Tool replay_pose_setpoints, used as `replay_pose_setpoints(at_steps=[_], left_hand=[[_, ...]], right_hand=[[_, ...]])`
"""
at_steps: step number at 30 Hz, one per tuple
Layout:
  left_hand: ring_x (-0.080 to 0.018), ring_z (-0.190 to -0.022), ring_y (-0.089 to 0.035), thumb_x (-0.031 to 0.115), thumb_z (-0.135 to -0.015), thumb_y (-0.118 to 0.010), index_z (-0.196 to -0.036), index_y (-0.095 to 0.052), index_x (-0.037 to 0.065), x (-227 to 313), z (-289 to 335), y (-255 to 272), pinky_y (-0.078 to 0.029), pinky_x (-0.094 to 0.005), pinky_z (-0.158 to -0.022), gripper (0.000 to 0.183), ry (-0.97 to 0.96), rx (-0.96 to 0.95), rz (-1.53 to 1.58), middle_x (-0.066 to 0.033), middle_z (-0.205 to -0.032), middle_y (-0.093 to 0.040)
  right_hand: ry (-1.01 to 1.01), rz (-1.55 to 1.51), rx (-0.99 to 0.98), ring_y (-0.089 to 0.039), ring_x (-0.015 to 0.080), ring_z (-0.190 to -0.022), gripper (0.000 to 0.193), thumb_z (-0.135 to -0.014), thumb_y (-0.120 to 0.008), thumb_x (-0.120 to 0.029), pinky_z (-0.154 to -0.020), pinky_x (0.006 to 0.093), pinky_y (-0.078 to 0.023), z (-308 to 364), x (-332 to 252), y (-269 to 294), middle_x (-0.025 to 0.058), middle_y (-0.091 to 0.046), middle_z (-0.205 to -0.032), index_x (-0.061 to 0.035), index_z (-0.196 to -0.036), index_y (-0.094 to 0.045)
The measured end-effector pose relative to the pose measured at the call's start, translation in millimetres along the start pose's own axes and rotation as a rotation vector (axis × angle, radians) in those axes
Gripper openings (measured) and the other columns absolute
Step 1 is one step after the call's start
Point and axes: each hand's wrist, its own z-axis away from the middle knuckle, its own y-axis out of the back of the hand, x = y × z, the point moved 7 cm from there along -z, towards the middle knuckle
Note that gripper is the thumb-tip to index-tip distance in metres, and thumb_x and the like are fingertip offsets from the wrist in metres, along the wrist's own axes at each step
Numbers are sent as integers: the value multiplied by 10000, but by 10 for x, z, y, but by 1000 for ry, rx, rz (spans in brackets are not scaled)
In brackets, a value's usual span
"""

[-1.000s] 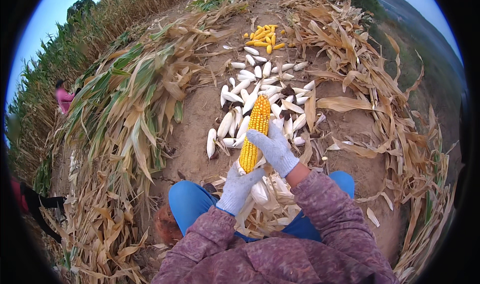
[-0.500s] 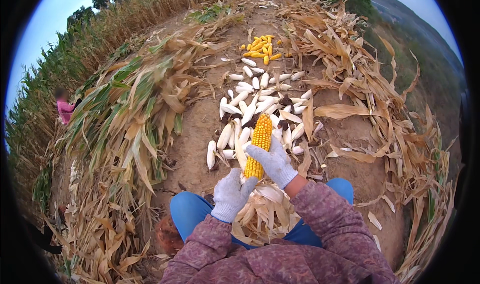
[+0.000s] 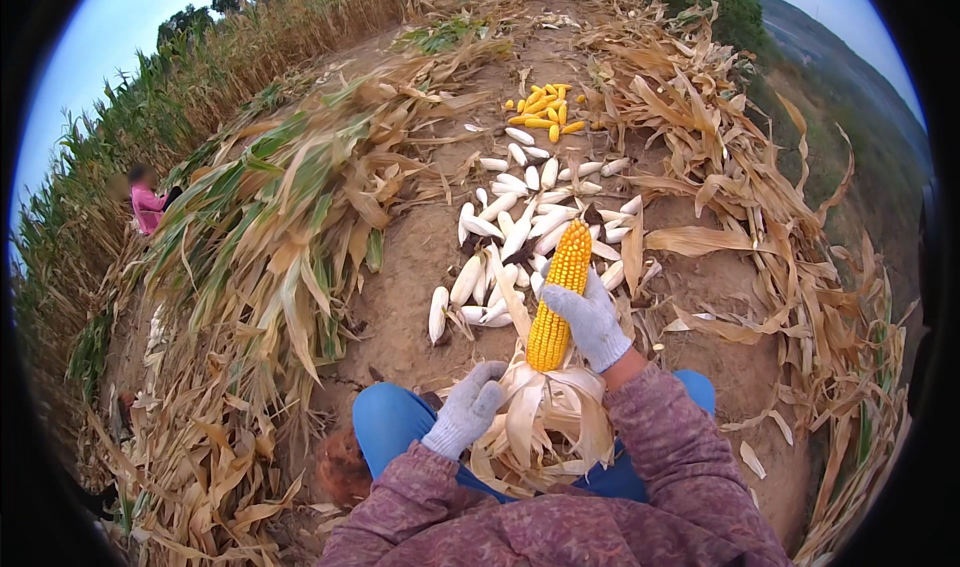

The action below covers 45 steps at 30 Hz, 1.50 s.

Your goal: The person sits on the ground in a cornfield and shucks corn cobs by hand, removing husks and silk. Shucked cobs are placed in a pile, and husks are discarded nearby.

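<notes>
My right hand (image 3: 588, 319), in a pale knitted glove, is wrapped round a bare yellow ear of corn (image 3: 560, 292). The ear stands tilted, its base against a bundle of peeled-back dry husks (image 3: 545, 422) between my knees. Whether the husks are still joined to the ear cannot be told. My left hand (image 3: 468, 407), gloved alike, is at the left side of the husks with thumb and fingers apart and slightly bent; no object shows in it. Beyond my hands lies a spread of ears in white inner husk (image 3: 465, 280).
Farther off sits a small pile of bare yellow ears (image 3: 548, 107) on brown soil. Heaps of dry leaves and stalks flank me on the left (image 3: 290, 237) and right (image 3: 720, 137). A person in pink (image 3: 148, 207) is at the far left, beside standing corn.
The ear has shifted rightward in my right hand and stands more upright over the husks. My left hand has come away from its base and moved slightly down. The whole view has shifted a little.
</notes>
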Motion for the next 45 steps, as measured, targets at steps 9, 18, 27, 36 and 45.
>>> replay_pose_setpoints(at_steps=[9,18,27,36,45], left_hand=[[-294,-1392,-585,519,-1178,-283,-1614,-350,13,-417,-142,-566,-505,-405,-1185,671,360,-194,903,-206,-1569,-502],[-315,-1417,-570,515,-1168,-370,-1619,-360,52,-195,-95,-670,-508,-443,-1196,646,554,-183,1279,-199,-1579,-498],[-226,-1381,-591,475,-1187,-349,-1615,-401,75,-158,-125,-544,-515,-365,-1167,589,394,-119,1103,-132,-1549,-546],[-222,-1395,-566,154,-1123,-530,-1578,-460,102,-78,-185,-271,-435,-369,-1221,463,-317,-272,-266,-91,-1537,-558],[-238,-1400,-532,234,-1076,-630,-1552,-482,130,-192,-577,-287,-440,-388,-1199,510,-362,-132,528,-108,-1502,-558]], right_hand=[[108,435,-443,-686,155,-996,720,-797,-896,-269,-897,333,-587,259,-161,-529,50,-702,-1105,-16,-1377,-555],[38,256,-503,-679,155,-1014,754,-793,-892,-362,-916,331,-580,325,-106,-564,57,-689,-1127,-13,-1374,-559],[19,351,-612,-679,166,-1005,760,-726,-918,-434,-896,327,-569,346,-137,-643,53,-687,-1101,-12,-1286,-626],[456,704,-681,-681,382,-1000,729,-650,-938,-467,-905,447,-551,410,-421,-826,159,-679,-1082,-32,-1170,-671],[461,701,-811,-697,365,-1004,696,-694,-913,-482,-897,445,-563,468,-406,-938,154,-697,-1111,-28,-1177,-701]])
